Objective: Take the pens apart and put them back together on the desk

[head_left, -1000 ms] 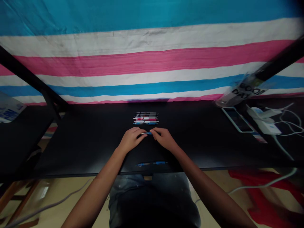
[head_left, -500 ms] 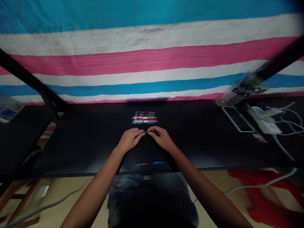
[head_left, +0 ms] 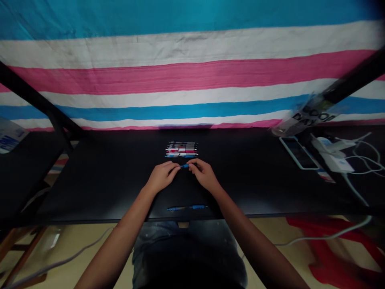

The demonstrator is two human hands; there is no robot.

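Between my hands, just in front of a row of pens, is a blue pen (head_left: 184,165). My left hand (head_left: 164,175) pinches its left end, and my right hand (head_left: 203,173) has its fingertips closed at the right end. Several pens (head_left: 182,149) in black, white, red and blue lie side by side on the black table (head_left: 120,176). Another blue pen (head_left: 187,208) lies close to the table's front edge, between my forearms.
At the right lie a phone (head_left: 299,153) and a white power strip (head_left: 332,156) with cables. A clear plastic bottle or bag (head_left: 296,120) leans by the right post. Behind the table hangs a striped sheet (head_left: 192,76). A red stool (head_left: 337,249) stands below right.
My right fingertips have shifted slightly right along the pen, showing more of its blue body between my hands. The whole view has moved a little.
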